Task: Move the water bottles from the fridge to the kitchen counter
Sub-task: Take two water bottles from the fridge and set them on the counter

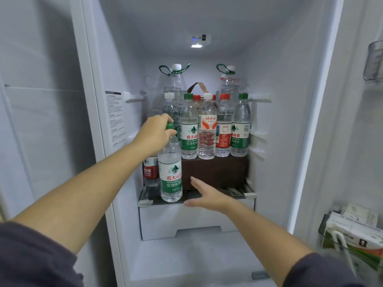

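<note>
The open fridge holds several water bottles. My left hand (154,132) is shut around the neck and green cap of a green-label bottle (171,175) at the front left of the glass shelf (238,194). A red-label bottle (150,172) stands just behind it, partly hidden by my arm. My right hand (207,195) is open and empty, fingers stretched toward the base of the held bottle, not touching it. Several small bottles stand in a row on a dark brown box (215,172). Two large handled bottles (175,83) (229,83) stand at the back.
A white drawer (196,220) sits under the shelf. The open door at right carries a bin with cartons (356,235) and an upper clear bin (375,63). A white fridge wall with a printed label (116,119) bounds the left.
</note>
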The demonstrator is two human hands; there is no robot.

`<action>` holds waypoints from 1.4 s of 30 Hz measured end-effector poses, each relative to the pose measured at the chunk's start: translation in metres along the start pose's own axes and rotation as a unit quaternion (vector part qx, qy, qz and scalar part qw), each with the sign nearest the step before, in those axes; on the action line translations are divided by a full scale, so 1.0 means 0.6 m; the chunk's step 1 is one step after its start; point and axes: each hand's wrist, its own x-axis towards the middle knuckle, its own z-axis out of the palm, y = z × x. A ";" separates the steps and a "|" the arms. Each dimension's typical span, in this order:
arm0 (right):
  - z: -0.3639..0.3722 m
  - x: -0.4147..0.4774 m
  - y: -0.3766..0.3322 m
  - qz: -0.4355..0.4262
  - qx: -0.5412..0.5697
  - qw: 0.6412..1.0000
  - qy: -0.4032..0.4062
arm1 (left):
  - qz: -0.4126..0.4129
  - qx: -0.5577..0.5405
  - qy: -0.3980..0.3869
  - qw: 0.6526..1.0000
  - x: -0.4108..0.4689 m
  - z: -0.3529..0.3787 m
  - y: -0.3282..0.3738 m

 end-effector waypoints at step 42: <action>-0.067 0.055 0.073 0.037 0.111 0.980 0.164 | -0.093 0.130 0.030 0.987 0.097 0.079 -0.101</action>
